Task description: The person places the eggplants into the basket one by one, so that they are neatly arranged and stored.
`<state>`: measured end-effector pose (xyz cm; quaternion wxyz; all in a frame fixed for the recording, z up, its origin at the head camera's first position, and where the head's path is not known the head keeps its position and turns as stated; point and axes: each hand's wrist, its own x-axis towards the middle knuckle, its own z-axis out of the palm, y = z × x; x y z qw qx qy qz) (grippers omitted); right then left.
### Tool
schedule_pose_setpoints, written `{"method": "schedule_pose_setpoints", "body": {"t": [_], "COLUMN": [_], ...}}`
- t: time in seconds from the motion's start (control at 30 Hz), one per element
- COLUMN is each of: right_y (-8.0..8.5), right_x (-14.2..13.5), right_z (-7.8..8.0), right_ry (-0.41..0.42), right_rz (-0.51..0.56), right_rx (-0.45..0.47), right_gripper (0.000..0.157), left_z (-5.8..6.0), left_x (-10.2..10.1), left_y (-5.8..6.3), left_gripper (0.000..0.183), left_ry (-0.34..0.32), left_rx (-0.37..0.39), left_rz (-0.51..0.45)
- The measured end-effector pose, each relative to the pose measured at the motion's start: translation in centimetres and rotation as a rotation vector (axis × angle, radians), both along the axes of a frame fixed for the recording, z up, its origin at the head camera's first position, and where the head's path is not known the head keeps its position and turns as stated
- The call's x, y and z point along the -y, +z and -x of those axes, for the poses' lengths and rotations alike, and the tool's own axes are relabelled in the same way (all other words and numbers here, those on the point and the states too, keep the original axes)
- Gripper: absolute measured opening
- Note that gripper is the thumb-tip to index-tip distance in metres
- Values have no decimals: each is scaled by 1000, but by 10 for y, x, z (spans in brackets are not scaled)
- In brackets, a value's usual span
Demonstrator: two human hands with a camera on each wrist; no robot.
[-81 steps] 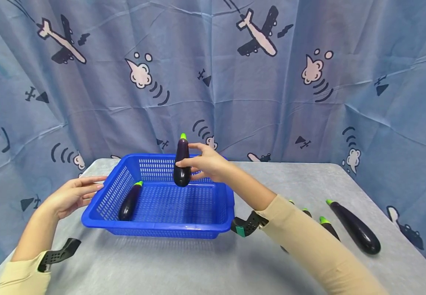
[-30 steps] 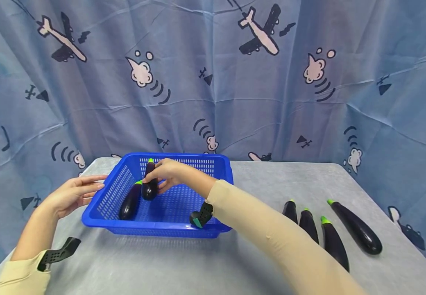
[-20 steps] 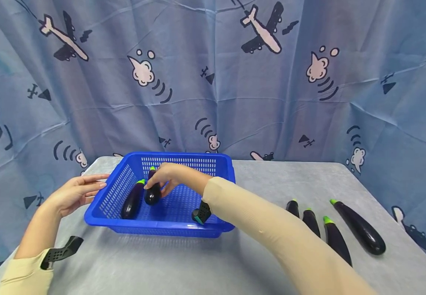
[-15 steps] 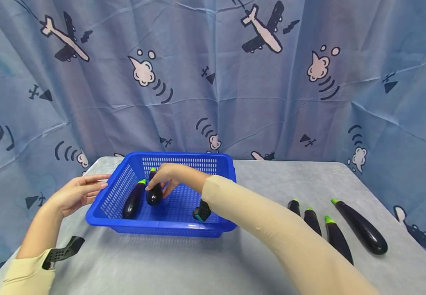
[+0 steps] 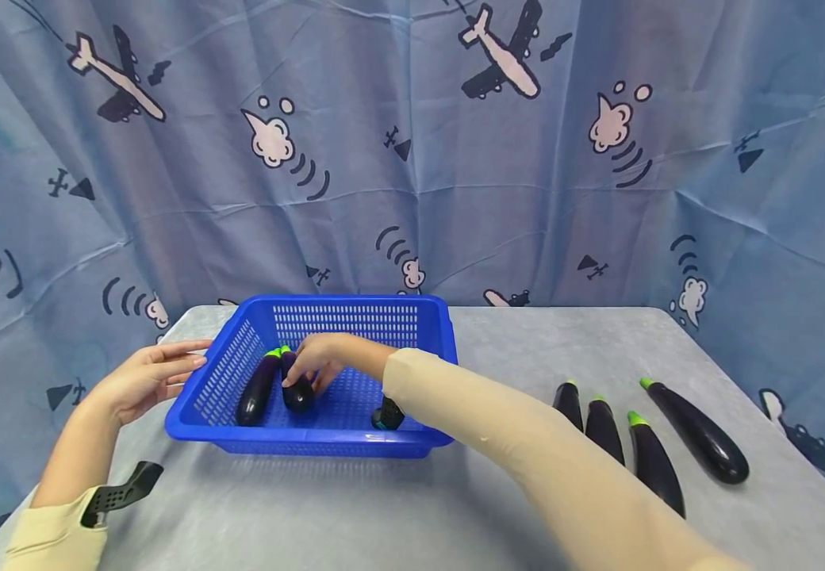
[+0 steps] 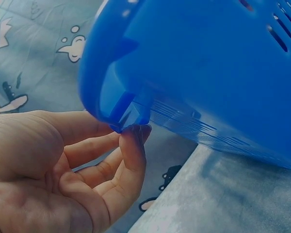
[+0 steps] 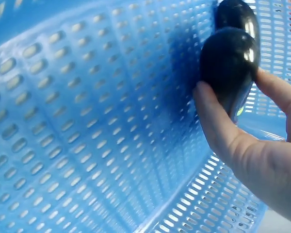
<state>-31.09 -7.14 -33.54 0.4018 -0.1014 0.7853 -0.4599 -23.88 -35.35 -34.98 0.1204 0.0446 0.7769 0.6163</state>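
A blue plastic basket (image 5: 312, 434) with slotted walls stands on the table. At its left side, my left hand (image 5: 143, 381) holds the rim with the fingertips, seen close up under the rim in the left wrist view. Inside the basket, my right hand (image 5: 327, 357) grips a dark purple eggplant (image 5: 299, 395) between thumb and fingers, its green stem end pointing to the back wall. Another eggplant (image 5: 255, 396) lies just left of it, along the left wall. In the right wrist view the gripped eggplant (image 7: 228, 58) partly hides the other one (image 7: 237, 14).
To the right on the grey table (image 5: 527, 341) lie several more eggplants, one of them (image 5: 698, 432) set apart near the right edge. My right sleeve (image 5: 498, 428) overlaps the nearer ones. A blue patterned curtain (image 5: 412, 159) hangs behind the table.
My right hand has carried the eggplant left from above the basket and lowered it inside beside the other one, its stem end now near that one's. The left hand stays at the rim.
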Motion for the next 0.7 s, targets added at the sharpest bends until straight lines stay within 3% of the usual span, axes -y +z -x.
{"method": "schedule_pose_setpoints", "body": {"t": [0.2, 0.4, 0.7], "right_y": [-3, -2, -5], "right_x": [3, 4, 9], "right_z": [-1, -1, -5], "right_ry": [-13, -28, 13], "right_rz": [32, 30, 23], "right_rx": [14, 19, 17], "right_gripper": [80, 77, 62], "left_z": [0, 2, 1], "left_x": [1, 0, 2], "left_y": [0, 2, 1], "left_gripper": [27, 44, 29], "left_ry": [2, -10, -13], "left_rx": [-1, -11, -2], "left_rz": [-9, 28, -10]}}
